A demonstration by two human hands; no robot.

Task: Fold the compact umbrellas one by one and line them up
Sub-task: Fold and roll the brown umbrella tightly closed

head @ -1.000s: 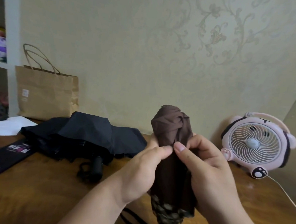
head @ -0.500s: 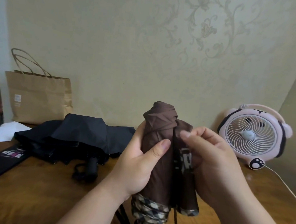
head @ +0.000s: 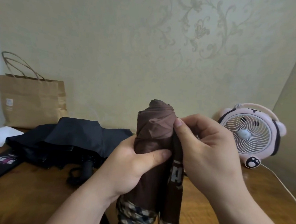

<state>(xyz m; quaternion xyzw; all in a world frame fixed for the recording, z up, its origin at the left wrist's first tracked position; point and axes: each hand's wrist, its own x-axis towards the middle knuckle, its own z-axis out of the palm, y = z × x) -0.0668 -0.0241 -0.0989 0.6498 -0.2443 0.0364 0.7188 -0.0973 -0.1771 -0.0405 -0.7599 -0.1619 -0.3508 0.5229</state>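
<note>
- Brown umbrella [head: 152,146]: collapsed, held upright above the tabletop [head: 25,199], low centre of view. Tip at 12, checked hem at 6. Canopy bunched, only partly rolled.
- Left hand [head: 128,167]: at the umbrella's 9 o'clock side, fingers curled round the bundle, thumb pressed across its front.
- Right hand [head: 209,150]: at the 3 o'clock side, fingers curled, thumb and fingertips pinching a dark fold of canopy along the bundle's right edge. A lettered flap [head: 176,174] hangs below the pinch.
- Black umbrella [head: 72,138]: at 9 of the brown one, lying on the tabletop, canopy loose, handle toward the viewer. Well apart from both hands.
- Black sleeve [head: 0,163]: flat at 8, frame edge, print unreadable.
- Paper bag [head: 31,103]: at 10, standing against the wall.
- Pink fan [head: 251,133]: at 3, on the tabletop, white cable [head: 281,184] running toward 4.
</note>
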